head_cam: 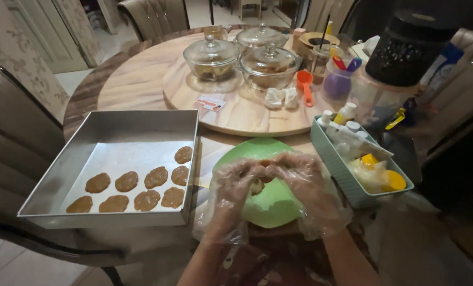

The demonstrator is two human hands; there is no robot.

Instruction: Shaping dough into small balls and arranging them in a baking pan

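Both my hands wear loose clear plastic gloves and meet over a green plate near the table's front edge. My left hand and my right hand press together on a small lump of brown dough between the fingertips. To the left stands a square metal baking tray lined with white paper, holding several flattened brown dough rounds in two rows along its near side.
A teal basket with small bottles and yellow caps sits right of the plate. On a round wooden turntable behind stand three lidded glass bowls, an orange scoop, a purple cup, a dark jar. Chairs surround the table.
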